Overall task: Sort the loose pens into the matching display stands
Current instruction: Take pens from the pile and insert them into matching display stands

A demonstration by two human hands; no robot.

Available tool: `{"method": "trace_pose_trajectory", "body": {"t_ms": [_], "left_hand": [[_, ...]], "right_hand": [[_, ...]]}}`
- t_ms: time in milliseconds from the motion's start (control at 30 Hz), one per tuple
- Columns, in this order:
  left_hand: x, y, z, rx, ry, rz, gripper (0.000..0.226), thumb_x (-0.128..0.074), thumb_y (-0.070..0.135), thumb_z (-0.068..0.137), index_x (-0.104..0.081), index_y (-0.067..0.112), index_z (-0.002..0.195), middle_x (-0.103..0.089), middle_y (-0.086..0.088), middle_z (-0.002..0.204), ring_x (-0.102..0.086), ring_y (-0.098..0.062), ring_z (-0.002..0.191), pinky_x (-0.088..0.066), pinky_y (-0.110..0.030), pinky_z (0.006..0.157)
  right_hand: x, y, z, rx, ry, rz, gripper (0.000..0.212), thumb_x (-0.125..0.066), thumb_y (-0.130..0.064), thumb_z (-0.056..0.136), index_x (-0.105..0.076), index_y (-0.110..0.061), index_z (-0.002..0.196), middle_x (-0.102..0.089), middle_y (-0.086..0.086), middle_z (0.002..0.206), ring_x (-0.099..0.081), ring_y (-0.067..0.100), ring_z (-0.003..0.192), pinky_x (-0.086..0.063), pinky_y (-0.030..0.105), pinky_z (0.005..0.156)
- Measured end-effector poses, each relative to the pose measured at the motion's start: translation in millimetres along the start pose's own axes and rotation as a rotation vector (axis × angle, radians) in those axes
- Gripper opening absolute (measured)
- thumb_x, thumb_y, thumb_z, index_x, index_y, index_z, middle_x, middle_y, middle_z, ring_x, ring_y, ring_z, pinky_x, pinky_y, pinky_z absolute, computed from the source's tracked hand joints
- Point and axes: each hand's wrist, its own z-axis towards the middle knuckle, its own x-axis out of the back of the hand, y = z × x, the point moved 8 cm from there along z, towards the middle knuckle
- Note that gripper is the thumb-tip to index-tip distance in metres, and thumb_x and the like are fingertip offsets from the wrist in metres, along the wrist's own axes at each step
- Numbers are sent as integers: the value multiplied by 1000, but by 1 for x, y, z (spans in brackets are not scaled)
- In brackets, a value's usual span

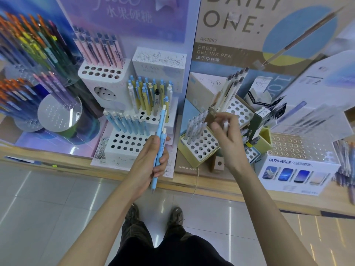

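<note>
Gripped near upright in curled fingers of the left hand (149,162), tips down: two blue pens (161,127), just short of the white stand (113,157) holding matching blues. Pinched in the right hand (226,139), a pale pen (226,124), beside the yellow stand (187,156).

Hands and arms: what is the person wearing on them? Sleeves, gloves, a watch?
Nothing that shows. The left hand and right hand are bare, no gloves, rings or watch visible, and both forearms are uncovered to the picture's lower edge; no sleeve is in view.
</note>
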Motion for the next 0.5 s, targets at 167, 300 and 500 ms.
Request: {"method": "trace_pose_trajectory", "body": {"t_ms": [167, 300, 500], "left_hand": [[-15, 13, 6, -46, -31, 28, 40, -38, 49, 86, -52, 19, 108, -36, 4, 61, -22, -6, 43, -23, -17, 40], [-30, 24, 11, -87, -62, 27, 37, -41, 51, 84, -55, 23, 103, -36, 3, 61, -22, -6, 44, -23, -17, 41], [-45, 29, 17, -107, -83, 39, 35, -39, 50, 86, -55, 24, 104, -35, 3, 61, -22, -6, 44, -23, -17, 41]], "right_hand": [[45, -36, 0, 74, 219, 40, 16, -39, -20, 100, -50, -18, 90, -48, 1, 88, -46, 8, 76, -40, 23, 73], [79, -64, 16, 205, 355, -108, 22, -39, -26, 101, -52, -29, 84, -42, -9, 83, -42, 5, 79, -34, 22, 75], [87, -70, 49, 212, 298, -99, 20, -34, -37, 100, -43, -35, 82, -38, -11, 63, -35, 13, 56, -32, 34, 56]]}}
